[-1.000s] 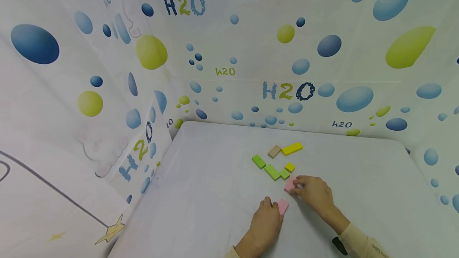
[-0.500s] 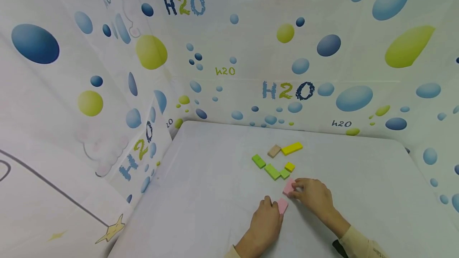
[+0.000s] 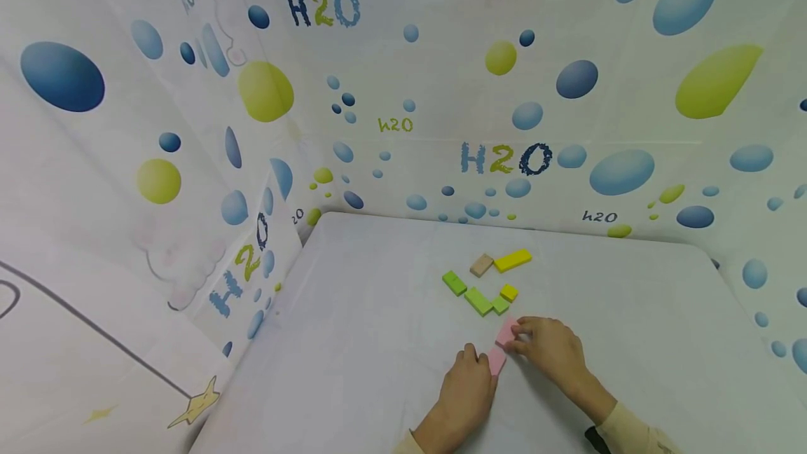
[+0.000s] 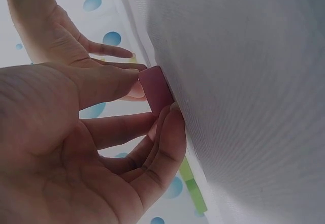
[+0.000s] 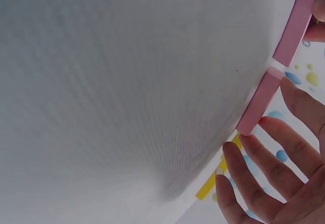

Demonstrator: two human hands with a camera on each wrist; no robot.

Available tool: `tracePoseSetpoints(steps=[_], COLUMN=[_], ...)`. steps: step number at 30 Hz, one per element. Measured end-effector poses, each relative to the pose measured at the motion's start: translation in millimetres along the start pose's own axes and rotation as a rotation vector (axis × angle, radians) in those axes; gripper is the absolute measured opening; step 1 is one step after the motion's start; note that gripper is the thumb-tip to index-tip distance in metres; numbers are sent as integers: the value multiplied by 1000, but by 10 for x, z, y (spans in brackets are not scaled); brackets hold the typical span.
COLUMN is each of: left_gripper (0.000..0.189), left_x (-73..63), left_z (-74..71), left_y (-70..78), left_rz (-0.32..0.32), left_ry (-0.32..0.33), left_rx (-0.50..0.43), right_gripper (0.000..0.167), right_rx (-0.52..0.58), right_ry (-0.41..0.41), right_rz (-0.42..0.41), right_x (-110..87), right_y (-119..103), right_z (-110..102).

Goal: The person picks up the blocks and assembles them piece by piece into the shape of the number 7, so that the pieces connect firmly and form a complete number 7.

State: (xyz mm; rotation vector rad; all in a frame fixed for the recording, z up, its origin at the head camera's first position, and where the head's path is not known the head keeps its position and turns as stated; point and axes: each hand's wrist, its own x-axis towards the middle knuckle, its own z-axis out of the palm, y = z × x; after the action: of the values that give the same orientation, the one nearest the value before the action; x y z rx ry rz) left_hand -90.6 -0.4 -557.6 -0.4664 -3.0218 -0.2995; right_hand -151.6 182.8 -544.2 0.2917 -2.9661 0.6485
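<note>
Left hand (image 3: 466, 385) and right hand (image 3: 552, 347) each pinch one of two pink blocks (image 3: 498, 361) on the table (image 3: 378, 321); twelve o'clock from these, two yellow blocks (image 3: 513, 260); eleven, one tan block (image 3: 482, 265), at least three green blocks (image 3: 478, 301).

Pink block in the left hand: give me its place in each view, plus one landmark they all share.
Head: the pink block is in the lower part, right of centre, at the fingers of the left hand.
Left wrist: the pink block is close to the centre, between thumb and fingers.
Right wrist: the pink block is in the upper right corner area.
Shared landmark: the right hand.
</note>
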Motion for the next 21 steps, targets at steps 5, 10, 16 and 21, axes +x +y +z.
tracePoseSetpoints(steps=[5,10,16,21], left_gripper=[36,35,35,34], left_x=[2,3,10,7], left_z=[12,19,23,26], left_y=[-2,-3,-3,-2], left_rz=[9,18,12,10], left_ry=[15,39,22,16], left_rx=[7,8,-6,-6], right_gripper=[44,43,40,40], right_rx=[-9,-27,-38,-21], right_ry=[2,6,-3,-7], right_rz=[-8,-27,-34,-35], right_x=[-18,-32,-39,-49], right_y=[-10,-19,-7,9], right_z=[5,6,8,15])
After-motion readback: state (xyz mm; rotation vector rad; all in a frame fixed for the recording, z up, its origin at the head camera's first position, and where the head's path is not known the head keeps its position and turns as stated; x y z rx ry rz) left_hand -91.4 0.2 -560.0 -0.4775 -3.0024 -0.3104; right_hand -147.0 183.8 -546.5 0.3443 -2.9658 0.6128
